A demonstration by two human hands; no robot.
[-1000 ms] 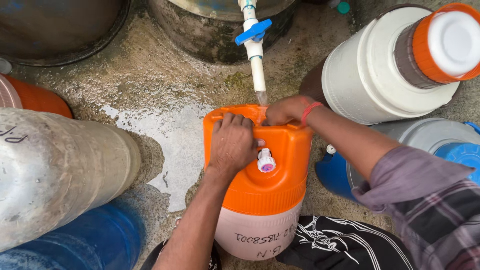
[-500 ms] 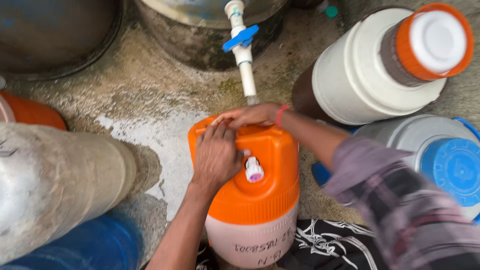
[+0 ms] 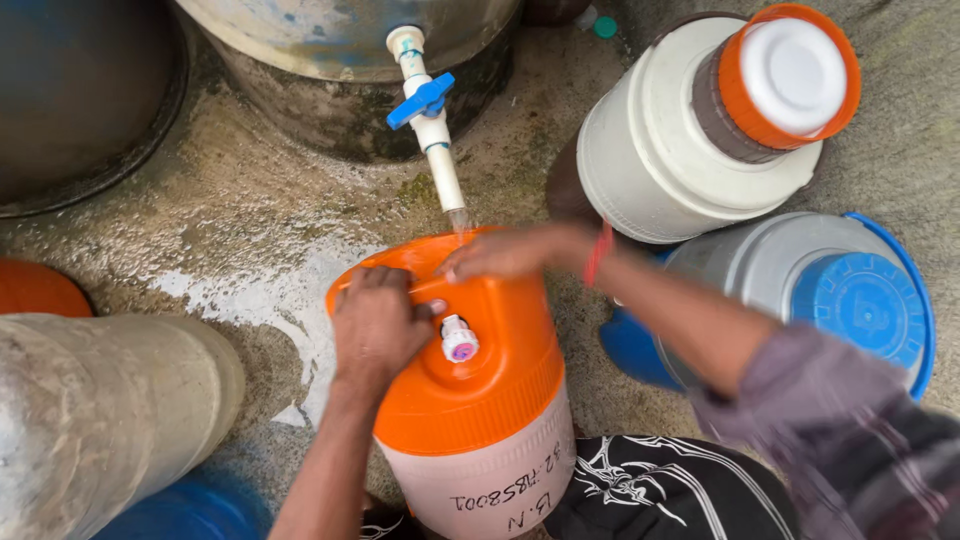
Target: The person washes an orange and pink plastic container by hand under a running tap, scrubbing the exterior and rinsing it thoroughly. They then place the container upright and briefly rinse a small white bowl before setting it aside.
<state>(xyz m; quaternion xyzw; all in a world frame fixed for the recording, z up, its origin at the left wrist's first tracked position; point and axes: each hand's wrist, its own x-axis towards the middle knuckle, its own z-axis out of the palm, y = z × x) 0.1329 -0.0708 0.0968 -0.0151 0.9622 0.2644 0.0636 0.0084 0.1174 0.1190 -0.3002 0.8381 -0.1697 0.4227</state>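
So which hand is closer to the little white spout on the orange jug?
Left. The left hand rests on the orange jug beside the white spout; the right hand is farther up at the rim.

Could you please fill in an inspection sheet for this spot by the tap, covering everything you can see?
Surface: rough concrete floor, wet patch left of the jug.
Job's things: orange-and-white jug tilted under the white pipe with blue tap handle; small white spout on its side.
Clutter: white jug with orange lid; grey jug with blue lid; grey drum lying at left.
Hands: left hand pressed on the jug's orange side; right hand at its top rim, blurred.
Cables: nothing seen.
Surroundings: large tank behind the tap.
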